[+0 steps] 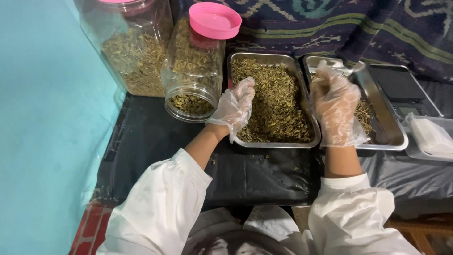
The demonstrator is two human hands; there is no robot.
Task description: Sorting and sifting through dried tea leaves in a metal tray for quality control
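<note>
Both my hands wear thin clear plastic gloves. My left hand (236, 106) rests with curled fingers on the left edge of a steel tray (278, 143) heaped with dried green-brown leaves (276, 101). My right hand (336, 106) hovers between that tray and a second steel tray (389, 141), fingers bunched together; whether it pinches any leaves I cannot tell. An open clear plastic jar (191, 78) of the same leaves lies tilted beside my left hand, a pink lid (214, 20) behind it.
A larger clear jar (132, 52) of dried leaves stands at the back left. A black digital scale (403, 89) and a clear plastic box (432, 137) sit at the right. Black sheeting (255, 170) covers the table; a teal wall is on the left.
</note>
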